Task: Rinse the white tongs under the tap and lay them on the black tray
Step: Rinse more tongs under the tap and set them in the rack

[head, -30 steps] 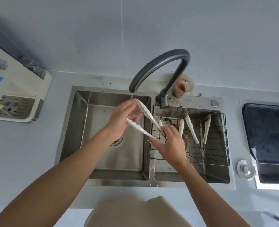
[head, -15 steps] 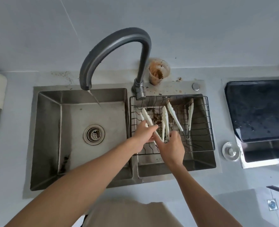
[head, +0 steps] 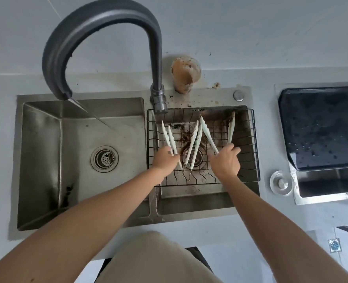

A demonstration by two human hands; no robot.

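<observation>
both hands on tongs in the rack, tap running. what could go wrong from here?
1. The left hand and right hand each hold white tongs over the wire rack, beside a free pair; lifting may snag wires or knock it.
2. Brown residue soils the rack basin and may be carried to the black tray.
3. The tap pours unattended into the left basin.

Count's pretty simple: three pairs of white tongs in the wire rack – one on the left (head: 170,137), one in the middle (head: 194,144), one on the right (head: 208,135), which splays wide. One rack (head: 248,152), two sink basins, one tap (head: 99,37), one black tray (head: 322,127), one dirty cup (head: 185,75), two hands.
</observation>
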